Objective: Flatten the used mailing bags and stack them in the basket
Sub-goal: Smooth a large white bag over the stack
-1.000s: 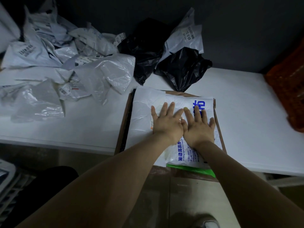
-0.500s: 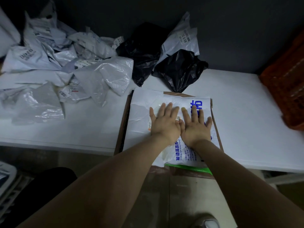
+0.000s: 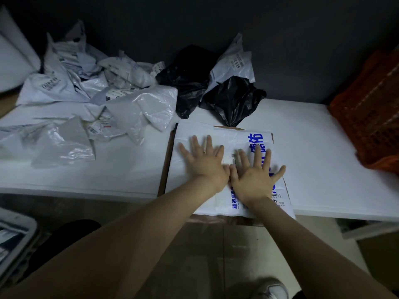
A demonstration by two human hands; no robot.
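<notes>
A white mailing bag with blue print [image 3: 257, 139] lies flat on other white bags over a brown cardboard sheet [image 3: 164, 165] at the table's front edge. My left hand [image 3: 205, 160] and my right hand [image 3: 255, 175] press on it side by side, palms down, fingers straight and spread. A heap of crumpled white and grey mailing bags [image 3: 90, 100] covers the table's left half. Two black bags [image 3: 231, 100] and one grey bag [image 3: 234, 65] sit behind the flat stack. An orange basket [image 3: 371, 117] stands at the right edge.
The white table [image 3: 319, 160] shows bare surface to the right of the stack. A dark wall rises behind. A grey crate [image 3: 15, 240] sits on the floor at lower left, and a shoe [image 3: 272, 288] shows at the bottom.
My hands have spread apart a little on the bag and their fingers have fanned out. The left hand slid left, the right hand slightly right.
</notes>
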